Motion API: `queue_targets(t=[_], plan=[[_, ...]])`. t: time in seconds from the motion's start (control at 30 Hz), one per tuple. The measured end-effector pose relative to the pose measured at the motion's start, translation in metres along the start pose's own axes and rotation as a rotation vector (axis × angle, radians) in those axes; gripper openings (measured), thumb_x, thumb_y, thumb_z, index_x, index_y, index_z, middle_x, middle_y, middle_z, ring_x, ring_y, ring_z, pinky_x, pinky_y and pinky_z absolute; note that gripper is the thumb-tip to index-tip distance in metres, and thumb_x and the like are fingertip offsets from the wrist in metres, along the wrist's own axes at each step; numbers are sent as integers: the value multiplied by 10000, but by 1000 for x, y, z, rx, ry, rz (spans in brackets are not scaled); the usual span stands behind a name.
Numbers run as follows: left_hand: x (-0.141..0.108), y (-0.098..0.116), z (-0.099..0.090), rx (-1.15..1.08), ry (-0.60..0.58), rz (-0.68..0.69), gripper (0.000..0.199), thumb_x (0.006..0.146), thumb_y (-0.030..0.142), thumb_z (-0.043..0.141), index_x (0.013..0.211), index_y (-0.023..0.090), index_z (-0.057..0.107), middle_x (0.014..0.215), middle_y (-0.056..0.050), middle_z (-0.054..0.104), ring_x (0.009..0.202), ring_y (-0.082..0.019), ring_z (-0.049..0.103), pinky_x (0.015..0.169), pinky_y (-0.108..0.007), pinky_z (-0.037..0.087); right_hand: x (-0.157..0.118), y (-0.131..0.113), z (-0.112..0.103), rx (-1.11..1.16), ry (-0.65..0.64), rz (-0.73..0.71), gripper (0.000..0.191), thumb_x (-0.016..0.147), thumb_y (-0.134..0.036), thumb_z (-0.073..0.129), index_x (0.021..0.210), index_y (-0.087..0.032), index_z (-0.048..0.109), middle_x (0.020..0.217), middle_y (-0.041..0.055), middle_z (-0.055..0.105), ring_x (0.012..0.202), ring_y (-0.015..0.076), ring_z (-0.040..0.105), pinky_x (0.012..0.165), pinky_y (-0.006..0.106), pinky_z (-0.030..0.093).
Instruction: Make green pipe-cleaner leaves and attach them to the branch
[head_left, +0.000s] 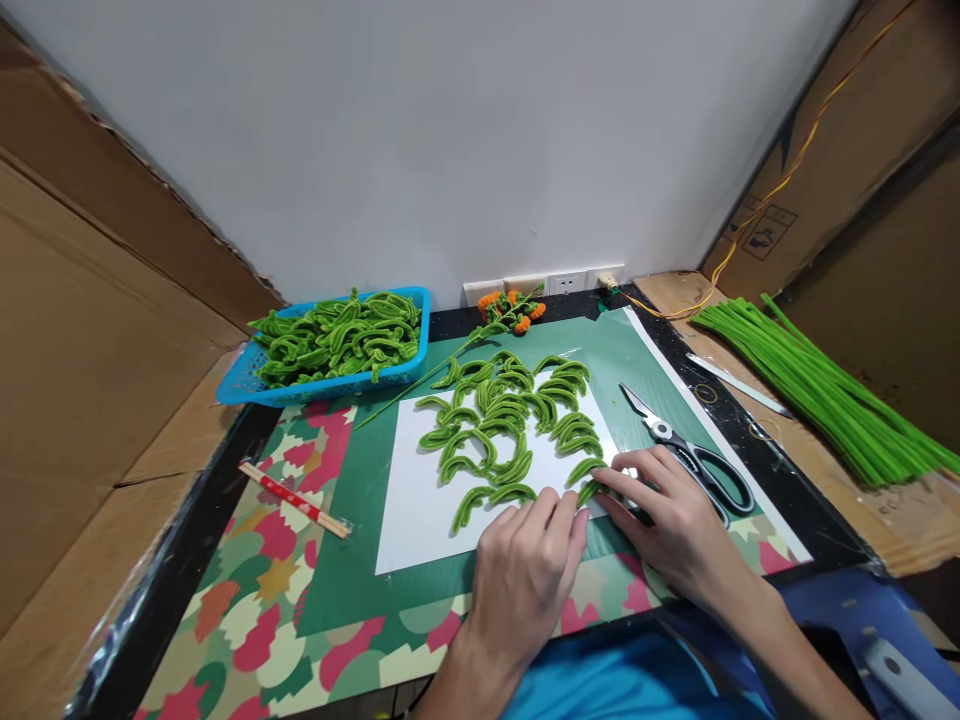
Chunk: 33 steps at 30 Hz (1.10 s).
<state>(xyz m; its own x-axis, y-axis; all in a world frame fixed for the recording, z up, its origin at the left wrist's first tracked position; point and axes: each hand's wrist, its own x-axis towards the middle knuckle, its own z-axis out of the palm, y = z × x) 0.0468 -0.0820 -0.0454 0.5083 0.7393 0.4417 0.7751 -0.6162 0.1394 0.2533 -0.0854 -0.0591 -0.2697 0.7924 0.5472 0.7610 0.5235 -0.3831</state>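
Note:
Both my hands meet at the right front corner of a white sheet (420, 520) on a green mat. Between them is a short bent green pipe cleaner piece (588, 491). My left hand (529, 565) pinches its near end, fingers closed. Thumb and fingers of my right hand (667, 520) close on its far end. Many curved green pipe cleaner pieces (506, 410) lie over the sheet, bent into narrow leaf-like loops. Just beyond my right fingertips rests another curved piece (584, 470). Scissors (675, 440) with black-and-grey handles lie right of my right hand.
A blue basket (427, 330) heaped with green pieces stands at the back left. An orange-flowered stem (480, 340) lies behind the sheet. Wrapped chopsticks (292, 497) are at left. At right are long green pipe cleaners (825, 390) and a pale strip (739, 385). Cardboard walls flank the table.

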Motion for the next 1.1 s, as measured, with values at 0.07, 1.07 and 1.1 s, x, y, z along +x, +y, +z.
queue_targets(t=[0.07, 1.07, 1.1], plan=[[2, 0, -2, -14, 35, -9, 98, 1032, 189, 652, 1082, 202, 736, 791, 7, 702, 627, -194, 626, 615, -374, 428, 0, 0, 0, 14, 0, 6, 272, 1015, -102, 636, 1258, -219, 663, 1076, 98, 698, 922, 241, 608, 794, 398, 567], [-39, -52, -44, 94, 17, -540, 102, 975, 253, 704, 1074, 267, 687, 1036, 16, 760, 770, -170, 749, 538, -252, 417, -3, -2, -4, 29, 96, -25, 256, 997, -118, 684, 1238, -202, 671, 1055, 108, 695, 935, 262, 597, 795, 426, 539], [-38, -54, -44, 93, 9, -547, 95, 976, 247, 705, 1067, 269, 691, 1031, 21, 760, 777, -169, 752, 544, -252, 417, -2, -2, -5, 35, 96, -23, 258, 996, -114, 683, 1239, -201, 670, 1056, 108, 693, 938, 262, 598, 797, 426, 541]])
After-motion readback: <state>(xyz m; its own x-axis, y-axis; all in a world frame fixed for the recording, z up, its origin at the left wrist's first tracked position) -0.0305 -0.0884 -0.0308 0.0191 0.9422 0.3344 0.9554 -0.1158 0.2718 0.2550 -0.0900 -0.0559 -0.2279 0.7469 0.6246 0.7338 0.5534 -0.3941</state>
